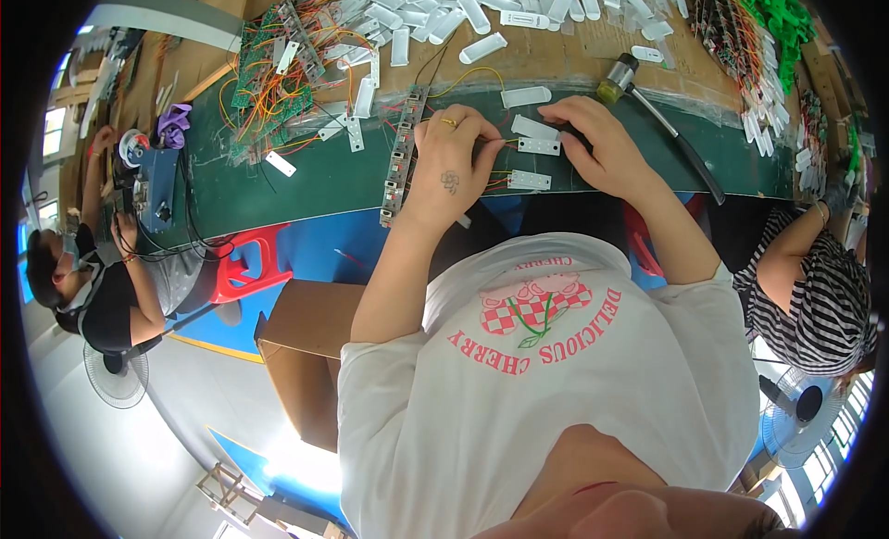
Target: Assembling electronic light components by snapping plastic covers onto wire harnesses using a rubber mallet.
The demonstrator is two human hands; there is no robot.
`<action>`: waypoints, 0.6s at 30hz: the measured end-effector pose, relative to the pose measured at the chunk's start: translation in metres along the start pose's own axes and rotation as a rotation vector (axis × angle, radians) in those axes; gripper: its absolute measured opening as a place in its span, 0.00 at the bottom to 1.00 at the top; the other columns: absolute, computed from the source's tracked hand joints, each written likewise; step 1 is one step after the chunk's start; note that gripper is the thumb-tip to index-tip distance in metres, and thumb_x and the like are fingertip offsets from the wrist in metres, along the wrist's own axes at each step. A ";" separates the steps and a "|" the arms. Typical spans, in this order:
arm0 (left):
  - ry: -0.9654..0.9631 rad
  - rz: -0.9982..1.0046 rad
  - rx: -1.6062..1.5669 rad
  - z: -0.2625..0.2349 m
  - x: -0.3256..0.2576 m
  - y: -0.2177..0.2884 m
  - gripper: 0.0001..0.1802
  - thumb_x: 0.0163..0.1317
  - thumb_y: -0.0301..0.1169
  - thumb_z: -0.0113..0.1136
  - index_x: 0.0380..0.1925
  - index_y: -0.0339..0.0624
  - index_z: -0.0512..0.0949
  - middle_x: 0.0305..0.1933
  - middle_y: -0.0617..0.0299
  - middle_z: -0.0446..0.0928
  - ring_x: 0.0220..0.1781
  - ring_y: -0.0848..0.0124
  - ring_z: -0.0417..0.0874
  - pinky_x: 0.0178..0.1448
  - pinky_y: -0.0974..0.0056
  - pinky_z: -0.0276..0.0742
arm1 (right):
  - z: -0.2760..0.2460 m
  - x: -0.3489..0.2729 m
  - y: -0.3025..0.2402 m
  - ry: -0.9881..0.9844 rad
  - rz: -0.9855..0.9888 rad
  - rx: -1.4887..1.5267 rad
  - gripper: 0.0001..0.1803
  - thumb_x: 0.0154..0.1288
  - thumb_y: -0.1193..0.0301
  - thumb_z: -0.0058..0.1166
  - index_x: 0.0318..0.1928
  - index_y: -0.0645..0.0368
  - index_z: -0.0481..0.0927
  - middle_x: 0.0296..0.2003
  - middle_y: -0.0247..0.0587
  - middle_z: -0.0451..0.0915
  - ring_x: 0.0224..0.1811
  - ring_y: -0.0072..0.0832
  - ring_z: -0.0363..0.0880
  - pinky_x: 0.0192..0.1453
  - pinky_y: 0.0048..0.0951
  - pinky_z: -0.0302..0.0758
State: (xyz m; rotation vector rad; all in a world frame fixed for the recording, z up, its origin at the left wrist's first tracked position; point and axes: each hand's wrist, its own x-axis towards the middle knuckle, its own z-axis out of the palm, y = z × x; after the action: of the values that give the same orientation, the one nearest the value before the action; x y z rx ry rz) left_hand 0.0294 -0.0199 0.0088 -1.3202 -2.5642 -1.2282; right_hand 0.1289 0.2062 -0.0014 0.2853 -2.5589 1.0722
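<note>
My left hand (454,159) is closed, its thumb and index finger pinching thin coloured wires that lead to a small white perforated plate (539,146). My right hand (602,148) is curved with thumb and fingers apart, close around the right end of that plate and a white plastic shell (533,128) just beyond it. Nearer me lies another white perforated plate (530,180) with wires on its left end. A further white shell (526,96) rests past my fingers. Beside my left hand stands a long strip of circuit boards (400,159), partly covered by the hand.
White shells (444,25) are heaped at the back. Wired green circuit boards (269,104) lie left. A hammer (676,136) and a small yellowish bottle (613,87) sit right. A cardboard box (310,344) and red stool (250,264) stand below. Co-workers sit on both sides.
</note>
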 end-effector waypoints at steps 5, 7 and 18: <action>0.006 -0.042 0.029 0.008 0.006 -0.001 0.06 0.56 0.27 0.69 0.32 0.45 0.81 0.37 0.63 0.79 0.46 0.59 0.79 0.52 0.54 0.63 | 0.000 0.001 -0.012 -0.026 -0.054 -0.093 0.21 0.58 0.76 0.64 0.53 0.57 0.81 0.45 0.42 0.78 0.47 0.42 0.77 0.50 0.41 0.75; 0.006 -0.055 0.049 0.010 0.009 -0.001 0.06 0.56 0.27 0.69 0.32 0.45 0.80 0.36 0.63 0.79 0.46 0.59 0.79 0.52 0.54 0.63 | 0.004 -0.001 -0.008 -0.051 -0.082 -0.151 0.20 0.57 0.77 0.64 0.52 0.56 0.82 0.45 0.42 0.78 0.47 0.41 0.77 0.49 0.40 0.75; 0.061 0.148 0.196 0.011 0.010 0.000 0.06 0.54 0.25 0.68 0.32 0.46 0.81 0.35 0.63 0.78 0.42 0.60 0.79 0.47 0.56 0.68 | 0.007 0.003 0.002 -0.093 -0.234 -0.221 0.21 0.52 0.80 0.62 0.49 0.54 0.83 0.44 0.41 0.76 0.46 0.41 0.77 0.47 0.40 0.74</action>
State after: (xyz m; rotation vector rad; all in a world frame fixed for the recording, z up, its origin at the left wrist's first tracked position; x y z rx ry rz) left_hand 0.0260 -0.0060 0.0047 -1.3782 -2.4220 -0.9505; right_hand 0.1238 0.2022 -0.0056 0.5702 -2.6154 0.7004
